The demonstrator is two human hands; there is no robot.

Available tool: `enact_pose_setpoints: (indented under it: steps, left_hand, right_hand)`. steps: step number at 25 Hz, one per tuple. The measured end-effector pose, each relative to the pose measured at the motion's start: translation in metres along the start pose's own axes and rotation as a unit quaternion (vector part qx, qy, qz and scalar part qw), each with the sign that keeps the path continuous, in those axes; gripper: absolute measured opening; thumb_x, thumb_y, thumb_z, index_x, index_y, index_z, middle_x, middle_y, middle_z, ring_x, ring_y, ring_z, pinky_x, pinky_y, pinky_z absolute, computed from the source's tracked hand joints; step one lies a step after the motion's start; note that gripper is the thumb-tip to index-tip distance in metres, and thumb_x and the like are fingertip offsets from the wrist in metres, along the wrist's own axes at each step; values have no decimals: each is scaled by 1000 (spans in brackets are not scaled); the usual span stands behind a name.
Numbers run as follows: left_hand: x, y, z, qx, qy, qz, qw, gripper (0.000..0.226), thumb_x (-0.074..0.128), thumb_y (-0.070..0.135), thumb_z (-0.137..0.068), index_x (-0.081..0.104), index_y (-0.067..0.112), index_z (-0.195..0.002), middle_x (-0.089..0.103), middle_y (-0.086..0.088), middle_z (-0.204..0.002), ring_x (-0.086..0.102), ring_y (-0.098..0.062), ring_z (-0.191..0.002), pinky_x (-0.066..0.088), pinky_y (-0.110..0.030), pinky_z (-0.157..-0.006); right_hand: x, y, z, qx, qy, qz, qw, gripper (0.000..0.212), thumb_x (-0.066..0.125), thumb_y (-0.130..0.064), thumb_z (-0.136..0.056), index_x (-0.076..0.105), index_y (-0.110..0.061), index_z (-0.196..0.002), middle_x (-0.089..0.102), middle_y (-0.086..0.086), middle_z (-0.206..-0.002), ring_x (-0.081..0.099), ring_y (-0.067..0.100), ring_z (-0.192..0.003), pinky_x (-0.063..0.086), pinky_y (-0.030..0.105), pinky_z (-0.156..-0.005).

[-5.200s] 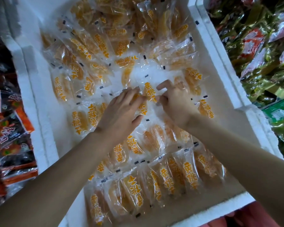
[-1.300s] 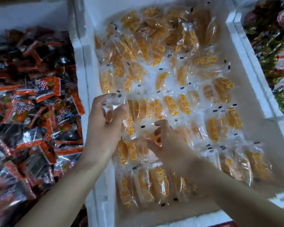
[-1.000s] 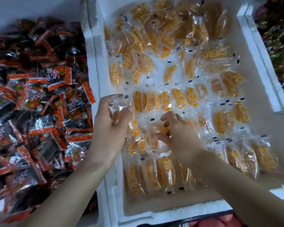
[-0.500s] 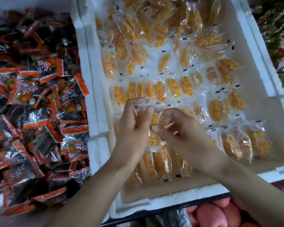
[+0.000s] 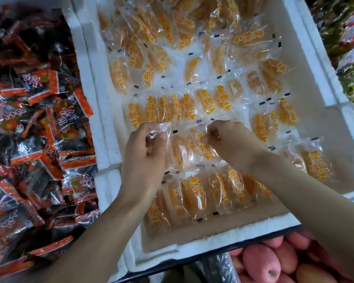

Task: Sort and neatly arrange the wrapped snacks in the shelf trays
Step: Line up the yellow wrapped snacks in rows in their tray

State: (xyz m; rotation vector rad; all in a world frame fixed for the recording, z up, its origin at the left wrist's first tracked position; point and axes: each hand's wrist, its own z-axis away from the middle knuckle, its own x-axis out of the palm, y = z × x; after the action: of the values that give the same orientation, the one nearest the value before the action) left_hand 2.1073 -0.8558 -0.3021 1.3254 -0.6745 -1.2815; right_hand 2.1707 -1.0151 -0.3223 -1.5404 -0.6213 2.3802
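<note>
- A big white foam tray (image 5: 102,111) fills the shelf in front of the person. The clear-wrapped yellow dried-peach packets (image 5: 192,105) lie inside it. They sit in tidy overlapping rows just beyond and just under both hands, and in a loose heap at the far end.
- Left of the left hand, over the foam wall, lies a pile of black-and-orange wrapped snacks (image 5: 39,123). A packet flicked sideways could land there, in the wrong sort.
- The film looks slick and the rows overlap like tiles. To my eye a hard tug would drag the neighbours along and skew the line already laid.
- The left hand (image 5: 145,160) hovers over the tray's left side. Its fingers (image 5: 140,135) are curled and pinch a single clear peach packet (image 5: 159,130), which is lifted off the row. A loose hold could drop it crooked.
- The right hand (image 5: 231,144) has its fingers (image 5: 215,137) bunched tight, nipping the top edge of a packet lying in the middle row (image 5: 202,149). I cannot tell whether they hold one wrapper or two.
</note>
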Motion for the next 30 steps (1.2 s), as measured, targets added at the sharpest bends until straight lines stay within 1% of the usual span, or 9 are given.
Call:
enact_pose_setpoints:
  steps: [4, 7, 9, 12, 16, 19, 22, 27, 30]
  left_hand:
    - [0, 3, -3, -9, 12, 19, 1000, 14, 58, 19, -92, 62, 32, -91, 57, -2, -79, 52, -8, -66, 43, -10, -50]
    - [2, 8, -5, -3, 13, 39, 999, 12, 63, 18, -88, 64, 30, -89, 61, -1, -76, 57, -6, -65, 49, -15, -66]
    - [5, 12, -5, -14, -5, 87, 996, 9, 63, 15, -88, 64, 24, -90, 61, 3, -72, 62, -8, -63, 54, -23, -70]
    - [14, 18, -4, 0, -38, 122, 992, 12, 61, 10, -89, 60, 22, -90, 62, 0, -77, 66, -10, -65, 57, -30, -73]
    - [31, 23, -10, 36, -91, 76, 992, 17, 59, 14, -92, 58, 17, -108, 63, 9, -86, 63, -10, -77, 54, -24, -72]
    - [40, 8, -18, 158, -103, -158, 969, 34, 62, 21, -91, 53, 14, -123, 56, -1, -115, 54, -16, -105, 45, -28, -90]
    - [44, -13, -21, 311, -142, -357, 869, 42, 62, 25, -87, 56, 8, -126, 54, -11, -125, 48, -31, -120, 43, -47, -96]
    - [50, -24, -23, 299, -200, -418, 834, 41, 64, 15, -88, 55, 15, -129, 39, -10, -147, 20, -31, -143, 27, -46, -110]
    - [50, -29, -25, 307, -199, -421, 830, 42, 63, 15, -89, 54, 16, -130, 36, -8, -149, 17, -28, -145, 23, -43, -112]
  right_hand:
    - [1, 1, -3, -4, 31, -76, 997, 17, 60, -21, -90, 56, -13, -105, 66, 8, -98, 60, 25, -78, 51, 38, -78]
    - [-2, -4, 12, -61, 102, -118, 986, 25, 58, -21, -92, 52, -14, -115, 60, -1, -99, 56, 14, -80, 45, 26, -77]
    - [-8, -12, 28, -87, 62, -224, 969, 22, 55, -25, -92, 57, -15, -113, 63, -3, -88, 59, 12, -77, 45, 22, -71]
    - [-11, -15, 48, -106, -29, -276, 955, 13, 61, -22, -88, 62, -20, -101, 67, 2, -78, 64, 15, -72, 52, 34, -71]
    - [-17, 2, 46, -40, 9, -333, 942, 6, 56, -17, -91, 57, -12, -88, 68, 11, -82, 68, 15, -68, 56, 42, -72]
    - [-24, 26, 32, -3, 119, -222, 968, 11, 48, -17, -96, 56, -16, -88, 70, 6, -77, 67, 11, -68, 54, 39, -75]
    - [-25, 45, 16, 38, 137, -169, 975, 21, 48, -16, -95, 57, -2, -82, 69, 13, -78, 67, 18, -70, 52, 35, -70]
    - [-21, 54, 4, 52, 92, -47, 993, 25, 51, -22, -95, 58, -11, -117, 69, 6, -93, 60, 20, -81, 38, 21, -64]
    - [-23, 56, 5, 43, 99, -3, 994, 24, 46, -28, -97, 61, -13, -109, 67, 8, -100, 58, 23, -84, 43, 28, -69]
